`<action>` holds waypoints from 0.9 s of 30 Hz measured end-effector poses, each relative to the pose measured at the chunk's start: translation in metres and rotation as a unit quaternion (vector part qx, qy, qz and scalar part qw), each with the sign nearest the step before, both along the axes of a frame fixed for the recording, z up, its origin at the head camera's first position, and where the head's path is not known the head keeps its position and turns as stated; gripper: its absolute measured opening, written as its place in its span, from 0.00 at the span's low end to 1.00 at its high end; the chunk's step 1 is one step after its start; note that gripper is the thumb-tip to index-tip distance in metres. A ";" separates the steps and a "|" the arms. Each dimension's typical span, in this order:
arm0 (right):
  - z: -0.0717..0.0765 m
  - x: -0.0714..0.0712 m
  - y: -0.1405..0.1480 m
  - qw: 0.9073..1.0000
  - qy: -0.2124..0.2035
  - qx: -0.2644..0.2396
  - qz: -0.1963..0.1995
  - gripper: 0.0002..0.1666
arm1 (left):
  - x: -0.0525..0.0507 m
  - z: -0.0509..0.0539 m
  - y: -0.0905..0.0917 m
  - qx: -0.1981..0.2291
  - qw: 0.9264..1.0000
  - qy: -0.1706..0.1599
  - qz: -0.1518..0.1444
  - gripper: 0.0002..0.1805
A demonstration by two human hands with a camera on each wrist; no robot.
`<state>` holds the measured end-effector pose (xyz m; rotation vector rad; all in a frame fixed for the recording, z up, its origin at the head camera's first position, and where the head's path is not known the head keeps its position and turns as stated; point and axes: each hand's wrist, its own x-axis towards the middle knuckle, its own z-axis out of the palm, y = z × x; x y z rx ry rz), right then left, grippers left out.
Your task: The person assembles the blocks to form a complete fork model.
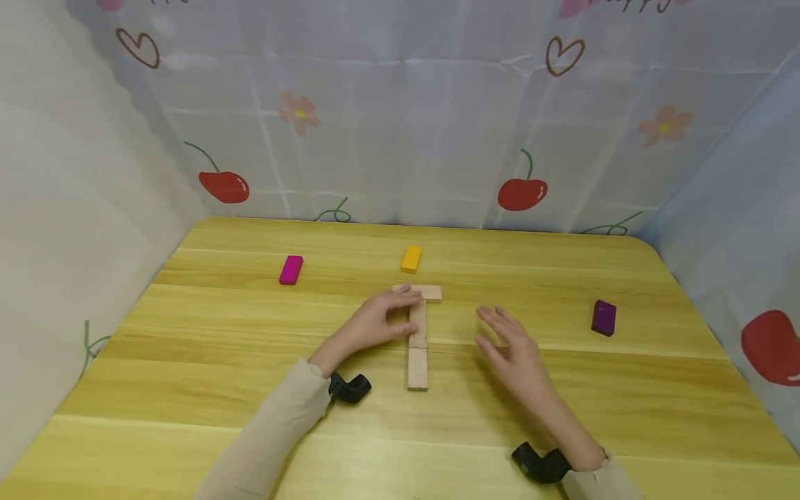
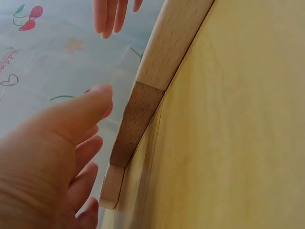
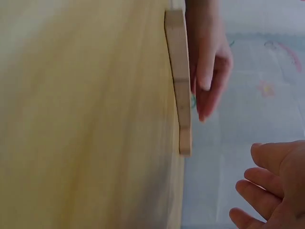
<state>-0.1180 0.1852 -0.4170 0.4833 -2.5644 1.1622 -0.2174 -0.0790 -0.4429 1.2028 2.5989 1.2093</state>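
Three plain wooden blocks lie in a T on the table. One block (image 1: 432, 293) is crosswise at the far end; a middle block (image 1: 421, 337) and a near block (image 1: 417, 369) run end to end toward me. My left hand (image 1: 378, 319) is over the left side of the T, fingers spread from the thumb and partly covering the crosswise block. In the left wrist view a gap shows between its thumb and the block row (image 2: 138, 119); it grips nothing. To the right of the row my right hand (image 1: 515, 354) hovers with loosely extended fingers, holding nothing.
On the wooden table (image 1: 219, 396), a magenta block (image 1: 291, 270) lies at the back left, a yellow block (image 1: 411, 259) behind the T, and a purple block (image 1: 603, 318) at the right. Printed curtains (image 1: 400, 139) stand behind and beside the table. Both wrists wear black devices (image 1: 351, 388).
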 end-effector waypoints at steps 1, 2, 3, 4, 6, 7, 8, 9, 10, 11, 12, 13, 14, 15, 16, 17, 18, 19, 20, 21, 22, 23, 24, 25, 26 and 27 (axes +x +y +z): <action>0.001 -0.003 0.007 1.000 0.011 -0.002 -0.008 0.26 | 0.001 0.000 0.000 -0.001 1.000 -0.002 -0.005 0.30; 0.002 -0.006 0.014 1.000 0.021 -0.003 -0.018 0.25 | 0.003 0.001 0.000 -0.003 1.000 -0.005 -0.009 0.31; 0.004 -0.008 0.021 0.999 0.026 -0.002 -0.028 0.25 | 0.004 0.001 0.000 -0.007 1.000 -0.006 -0.012 0.33; 0.006 -0.010 0.027 0.999 0.025 -0.001 -0.037 0.25 | 0.005 0.001 -0.001 -0.011 1.000 -0.005 -0.013 0.33; 0.009 -0.013 0.041 0.998 0.020 0.002 -0.054 0.25 | 0.007 0.002 -0.001 -0.021 1.000 -0.002 -0.014 0.35; 0.011 -0.015 0.049 0.998 0.015 0.004 -0.060 0.25 | 0.008 0.002 -0.001 -0.026 1.000 -0.005 -0.013 0.36; 0.012 -0.017 0.057 0.998 0.008 0.008 -0.068 0.25 | 0.008 0.002 -0.001 -0.031 0.999 -0.004 -0.012 0.37; 0.012 -0.018 0.066 0.997 0.003 0.011 -0.073 0.25 | 0.009 0.002 -0.001 -0.034 0.999 -0.004 -0.013 0.37; 0.013 -0.020 0.075 0.997 -0.001 0.013 -0.080 0.26 | 0.010 0.002 -0.002 -0.036 0.999 -0.006 -0.013 0.38; 0.013 -0.022 0.085 0.996 -0.005 0.015 -0.087 0.26 | 0.010 0.002 -0.002 -0.040 0.999 -0.010 -0.014 0.39; 0.013 -0.024 0.095 0.995 -0.007 0.025 -0.097 0.26 | 0.011 0.002 -0.002 -0.042 0.999 -0.015 -0.016 0.39; 0.012 -0.026 0.105 0.993 -0.009 0.038 -0.109 0.26 | 0.012 0.002 -0.003 -0.045 0.999 -0.019 -0.018 0.40; 0.012 -0.028 0.115 0.992 -0.019 0.049 -0.119 0.27 | 0.012 0.001 -0.003 -0.047 0.998 -0.022 -0.019 0.41; 0.012 -0.030 0.124 0.990 -0.029 0.058 -0.124 0.29 | 0.012 0.001 -0.003 -0.047 0.998 -0.025 -0.021 0.41; 0.012 -0.032 0.133 0.989 -0.043 0.068 -0.127 0.30 | 0.013 0.000 -0.004 -0.049 0.998 -0.027 -0.023 0.41; 0.012 -0.034 0.142 0.988 -0.056 0.077 -0.125 0.31 | 0.013 0.000 -0.004 -0.051 0.998 -0.027 -0.024 0.42; 0.012 -0.036 0.150 0.986 -0.067 0.088 -0.121 0.32 | 0.013 -0.001 -0.004 -0.053 0.998 -0.027 -0.025 0.42; 0.012 -0.038 0.157 0.986 -0.084 0.092 -0.114 0.34 | 0.013 -0.002 -0.004 -0.055 0.998 -0.026 -0.026 0.42; 0.012 -0.039 0.163 0.985 -0.101 0.094 -0.105 0.36 | 0.014 -0.002 -0.005 -0.055 0.998 -0.025 -0.028 0.42; 0.012 -0.041 0.169 0.984 -0.115 0.097 -0.094 0.37 | 0.014 -0.002 -0.005 -0.056 0.998 -0.022 -0.030 0.41; 0.011 -0.043 0.174 0.983 -0.127 0.101 -0.085 0.38 | 0.014 -0.002 -0.005 -0.056 0.998 -0.019 -0.032 0.41; 0.011 -0.044 0.179 0.982 -0.139 0.102 -0.078 0.39 | 0.014 -0.002 -0.005 -0.059 0.998 -0.016 -0.033 0.41; 0.010 -0.045 0.183 0.980 -0.151 0.104 -0.074 0.41 | 0.014 -0.002 -0.005 -0.059 0.998 -0.012 -0.036 0.41; 0.010 -0.045 0.186 0.979 -0.164 0.101 -0.072 0.42 | 0.014 -0.002 -0.005 -0.058 0.998 -0.010 -0.037 0.41; 0.009 -0.045 0.189 0.977 -0.173 0.099 -0.072 0.43 | 0.014 -0.002 -0.005 -0.059 0.998 -0.006 -0.038 0.41; 0.008 -0.045 0.192 0.977 -0.178 0.099 -0.070 0.43 | 0.014 -0.002 -0.005 -0.059 0.998 -0.002 -0.038 0.41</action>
